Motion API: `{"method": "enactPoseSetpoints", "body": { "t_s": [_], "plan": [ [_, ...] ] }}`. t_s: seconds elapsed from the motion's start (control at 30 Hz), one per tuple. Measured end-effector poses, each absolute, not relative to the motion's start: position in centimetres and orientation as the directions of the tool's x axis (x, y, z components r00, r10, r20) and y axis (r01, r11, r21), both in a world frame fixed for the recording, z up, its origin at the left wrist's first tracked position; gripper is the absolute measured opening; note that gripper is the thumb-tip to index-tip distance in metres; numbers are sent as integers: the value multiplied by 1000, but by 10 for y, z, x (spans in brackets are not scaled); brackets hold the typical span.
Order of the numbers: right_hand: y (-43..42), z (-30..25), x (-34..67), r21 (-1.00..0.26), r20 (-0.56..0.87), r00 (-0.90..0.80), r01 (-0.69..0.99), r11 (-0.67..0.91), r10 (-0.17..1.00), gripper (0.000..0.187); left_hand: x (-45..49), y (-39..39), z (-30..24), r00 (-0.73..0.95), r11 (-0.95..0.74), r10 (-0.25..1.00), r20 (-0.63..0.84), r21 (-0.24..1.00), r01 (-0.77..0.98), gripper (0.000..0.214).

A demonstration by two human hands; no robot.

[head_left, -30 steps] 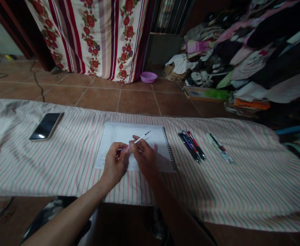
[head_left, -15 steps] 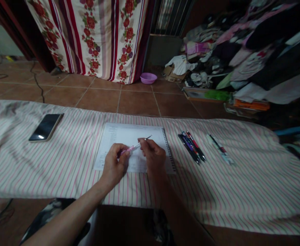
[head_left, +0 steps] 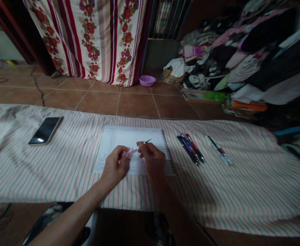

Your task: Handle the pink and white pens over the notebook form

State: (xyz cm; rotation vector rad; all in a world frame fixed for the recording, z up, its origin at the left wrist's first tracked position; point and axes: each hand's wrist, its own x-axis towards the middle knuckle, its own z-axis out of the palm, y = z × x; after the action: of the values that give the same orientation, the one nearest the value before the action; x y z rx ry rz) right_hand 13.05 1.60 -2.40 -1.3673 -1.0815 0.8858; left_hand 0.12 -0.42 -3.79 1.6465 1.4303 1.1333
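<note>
Head view: right hand (head_left: 155, 155) shifted right, away from left hand (head_left: 116, 161), versus a second ago. Left fingers hold pink pen barrel (head_left: 129, 151); right fingers pinch slim white refill (head_left: 136, 148); both over spiral notebook (head_left: 150, 132), frame centre.

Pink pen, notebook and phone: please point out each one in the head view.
Pink pen (head_left: 131, 150): head view, on its pink barrel.
Notebook (head_left: 133, 134): head view, on the upper part of its page.
Phone (head_left: 45, 131): head view, on its dark screen.
</note>
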Motion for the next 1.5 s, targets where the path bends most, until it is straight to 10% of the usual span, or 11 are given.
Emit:
{"method": "enactPoseSetpoints", "body": {
  "t_s": [1.2, 1.5],
  "plan": [
    [21, -30, 145, -990, 60, 90, 132, 48, 994, 32, 8, -1, -34, 3, -101, 994, 108, 922, 374, 25],
    [22, -27, 217, -808, 214, 192, 586, 63, 958, 23, 13, 1, -27, -93, 17, 996, 0, 982, 186, 25]
  ]
}}
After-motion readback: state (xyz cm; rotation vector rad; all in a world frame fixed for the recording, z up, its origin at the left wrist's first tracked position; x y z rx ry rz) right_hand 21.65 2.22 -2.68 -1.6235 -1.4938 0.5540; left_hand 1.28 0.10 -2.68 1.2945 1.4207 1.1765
